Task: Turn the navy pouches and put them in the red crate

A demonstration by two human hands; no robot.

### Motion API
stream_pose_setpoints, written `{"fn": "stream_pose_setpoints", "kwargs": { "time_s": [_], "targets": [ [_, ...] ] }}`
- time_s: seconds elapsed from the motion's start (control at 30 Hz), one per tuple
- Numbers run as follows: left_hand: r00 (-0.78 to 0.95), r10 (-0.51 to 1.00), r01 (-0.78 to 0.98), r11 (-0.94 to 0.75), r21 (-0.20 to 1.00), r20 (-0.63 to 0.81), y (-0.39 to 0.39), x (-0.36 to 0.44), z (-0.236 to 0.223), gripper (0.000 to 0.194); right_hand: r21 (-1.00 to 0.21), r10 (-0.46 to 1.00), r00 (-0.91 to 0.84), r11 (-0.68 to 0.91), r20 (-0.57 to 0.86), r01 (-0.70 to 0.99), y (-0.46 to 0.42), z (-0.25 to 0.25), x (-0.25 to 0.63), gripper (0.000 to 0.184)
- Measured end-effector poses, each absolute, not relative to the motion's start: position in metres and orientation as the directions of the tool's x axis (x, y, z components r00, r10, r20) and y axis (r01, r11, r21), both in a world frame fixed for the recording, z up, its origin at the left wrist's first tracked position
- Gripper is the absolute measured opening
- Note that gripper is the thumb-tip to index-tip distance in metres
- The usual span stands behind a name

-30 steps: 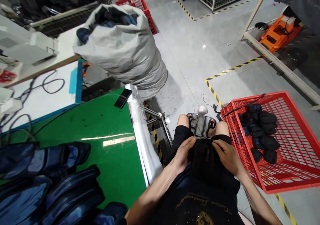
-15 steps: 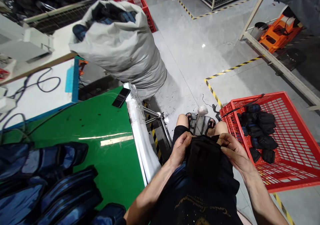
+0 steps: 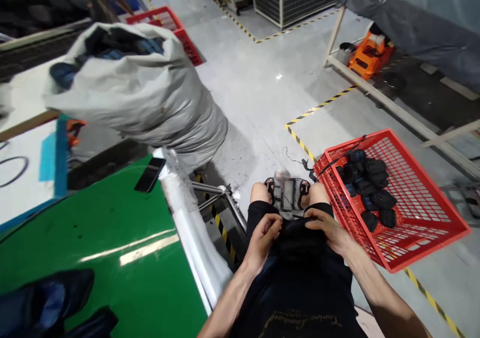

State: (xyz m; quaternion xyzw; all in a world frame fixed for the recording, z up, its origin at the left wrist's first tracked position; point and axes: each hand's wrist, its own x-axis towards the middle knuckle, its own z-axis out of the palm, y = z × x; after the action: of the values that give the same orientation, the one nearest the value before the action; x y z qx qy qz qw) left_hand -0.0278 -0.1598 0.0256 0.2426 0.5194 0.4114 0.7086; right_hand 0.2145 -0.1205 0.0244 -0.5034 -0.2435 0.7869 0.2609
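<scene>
Over my lap a small black pouch [image 3: 296, 240] lies between my hands, hard to tell apart from the black shirt and shorts. My left hand [image 3: 265, 234] is closed with curled fingers at the pouch's upper left edge. On the opposite edge my right hand [image 3: 330, 230] pinches the fabric between thumb and fingers. To my right stands a red plastic crate [image 3: 423, 193] with several similar black pouches [image 3: 369, 183] heaped inside.
A green-topped table [image 3: 127, 228] is on my left, bearing a phone [image 3: 150, 174] and blue bags [image 3: 48, 298]. Beyond it leans a big white sack [image 3: 165, 98] of blue items. Foot pedals [image 3: 288, 193] are between my feet. Yellow-black tape [image 3: 322, 107] marks the floor.
My view has turned to the left table's far side less and shifted right. Both hands and the pouch have lowered slightly in front of me, the pouch showing less clearly against my clothes.
</scene>
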Motion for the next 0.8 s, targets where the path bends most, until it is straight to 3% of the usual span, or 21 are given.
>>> {"fn": "stream_pose_setpoints", "kwargs": {
  "time_s": [0.13, 0.2, 0.3, 0.4, 0.47, 0.5, 0.63, 0.7, 0.8],
  "targets": [
    [0.419, 0.64, -0.223, 0.76, 0.61, -0.645, -0.143, -0.033, 0.03, 0.051, -0.675, 0.672, -0.334, -0.727, -0.661, -0.126, -0.114, 0.021, 0.201, 0.03],
    [0.452, 0.625, -0.156, 0.758, 0.633, -0.637, -0.133, -0.035, 0.027, 0.049, -0.743, 0.733, -0.262, -0.664, -0.627, -0.08, -0.112, 0.013, 0.199, 0.026],
    [0.338, 0.752, 0.026, 0.594, 0.804, -0.567, -0.115, -0.031, 0.013, 0.039, -0.832, 0.826, -0.142, -0.554, -0.546, -0.029, -0.112, -0.001, 0.199, 0.021],
    [0.225, 0.872, 0.269, 0.374, 0.888, -0.435, -0.1, -0.027, -0.005, 0.019, -0.808, 0.812, -0.131, -0.581, -0.568, -0.096, -0.114, -0.011, 0.205, 0.026],
    [0.224, 0.911, 0.41, 0.234, 0.882, -0.346, -0.093, -0.024, -0.014, 0.004, -0.785, 0.785, -0.161, -0.615, -0.598, -0.082, -0.112, -0.017, 0.212, 0.031],
    [0.248, 0.917, 0.479, 0.165, 0.862, -0.313, -0.091, -0.023, -0.017, 0.005, -0.789, 0.784, -0.155, -0.613, -0.601, -0.038, -0.11, -0.021, 0.217, 0.032],
    [0.393, 0.851, 0.722, -0.05, 0.69, -0.35, -0.089, -0.012, -0.022, 0.035, -0.841, 0.855, -0.024, -0.504, -0.518, 0.199, -0.106, -0.033, 0.236, 0.022],
    [0.43, 0.821, 0.717, -0.057, 0.695, -0.377, -0.096, -0.005, -0.019, 0.041, -0.86, 0.894, -0.028, -0.422, -0.448, 0.286, -0.116, -0.036, 0.244, 0.015],
    [0.338, 0.883, 0.529, 0.108, 0.842, -0.326, -0.113, -0.006, -0.011, 0.028, -0.859, 0.964, -0.069, -0.197, -0.259, 0.473, -0.141, -0.037, 0.26, 0.014]
  ]
}}
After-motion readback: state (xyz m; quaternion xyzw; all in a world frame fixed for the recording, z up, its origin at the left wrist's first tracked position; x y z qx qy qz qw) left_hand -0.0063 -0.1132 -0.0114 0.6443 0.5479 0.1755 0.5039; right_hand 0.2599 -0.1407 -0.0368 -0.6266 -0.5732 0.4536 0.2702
